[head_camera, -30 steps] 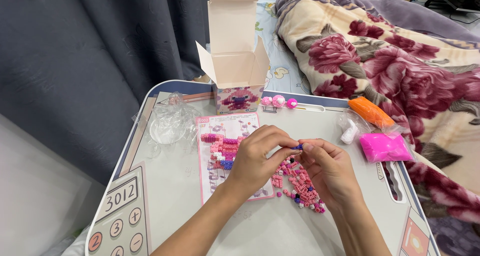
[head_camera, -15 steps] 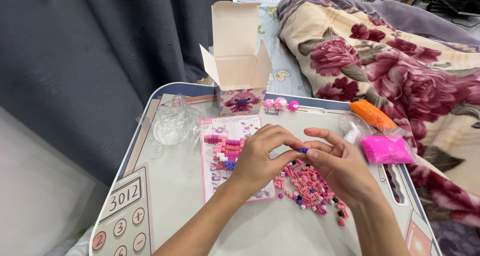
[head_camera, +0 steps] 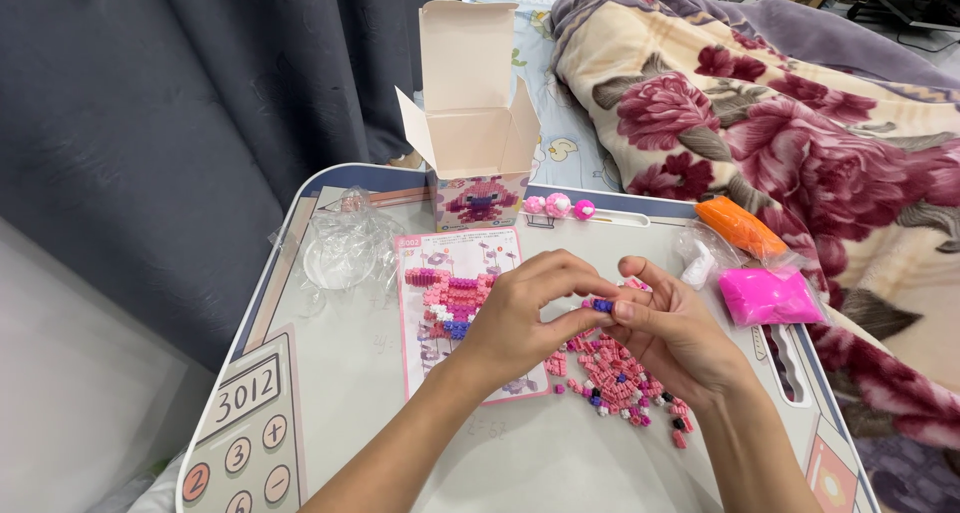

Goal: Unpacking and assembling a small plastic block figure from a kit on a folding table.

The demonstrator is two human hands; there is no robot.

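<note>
— Left hand (head_camera: 520, 318) and right hand (head_camera: 672, 333) together over the middle of the tabletop (head_camera: 330, 423), fingertips meeting on a tiny blue brick (head_camera: 601, 305). Both grips pinched on it, thumb against forefinger, from opposite sides.

— Held so high why?

— Probably for sight and control: so small a piece, raised clear of the pile (head_camera: 620, 378) and turned toward the eyes. Pile of pink, white and dark bricks right beneath the right hand, close for picking.

— And the sheet (head_camera: 440, 303)?

— Flat, just left of the pile, partly under the left wrist. Pink figure printed on it, upright toward the wearer, likely for reference while building.

— Box (head_camera: 478, 163)?

— At the far edge, lid flaps up, out of the working space. Three pink-and-white balls (head_camera: 558, 205) just beside it on the right. Clear plastic wrap (head_camera: 345, 248) pushed toward the far left corner.

— Right side?

— Orange bag (head_camera: 740, 228), a white one (head_camera: 698, 268) and a bright pink one (head_camera: 770, 295) near the right edge, still sealed by the look of it. Flowered blanket (head_camera: 760, 123) beyond.

— Anything hard to tell?

— Plenty. Whether one brick or several joined between the fingers: too small to say. Lower right corner of the sheet hidden by the left hand. Part of the pile covered by the right palm. Near edge of the tabletop cut off, with both forearms.
</note>
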